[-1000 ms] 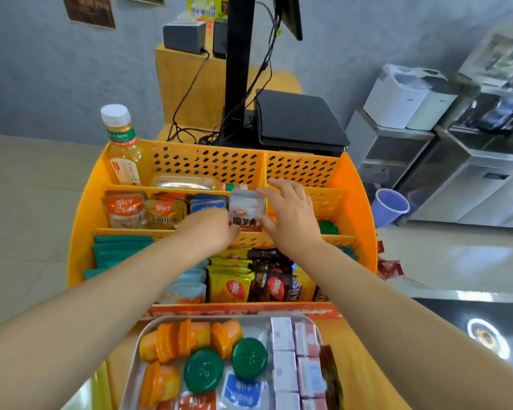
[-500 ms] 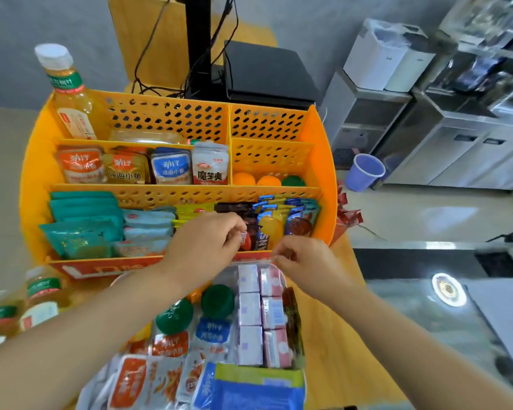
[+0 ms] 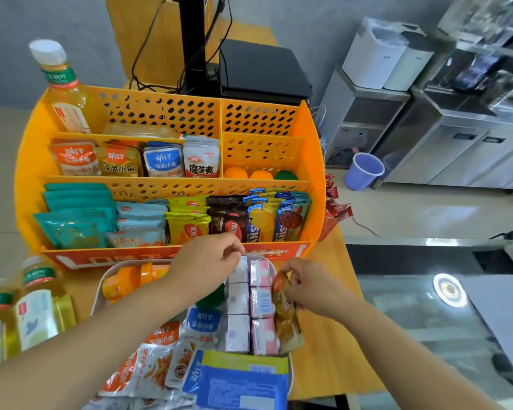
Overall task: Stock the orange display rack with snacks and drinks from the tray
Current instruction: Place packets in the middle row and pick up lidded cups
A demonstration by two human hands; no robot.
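Observation:
The orange display rack [image 3: 313,161] stands on the wooden counter with three tiers of snack packets and a tea bottle [image 3: 64,90] at its back left. In front lies the metal tray [image 3: 100,294], holding packets, small pink and white cartons [image 3: 259,303] and orange and green capped cups. My right hand [image 3: 311,287] pinches the top of a brown and gold snack packet [image 3: 286,324] at the tray's right edge. My left hand [image 3: 205,264] hovers over the tray's back, its fingers curled loosely, with nothing visible in them.
Three tea bottles [image 3: 33,303] stand left of the tray. Red sachets [image 3: 333,208] lie right of the rack. A black till base [image 3: 261,69] and cables sit behind it. A purple cup [image 3: 363,171] stands on the floor by steel cabinets.
Both hands came back from the rack's middle tier to the tray. My right hand has taken hold of the brown packet. The view has tilted down.

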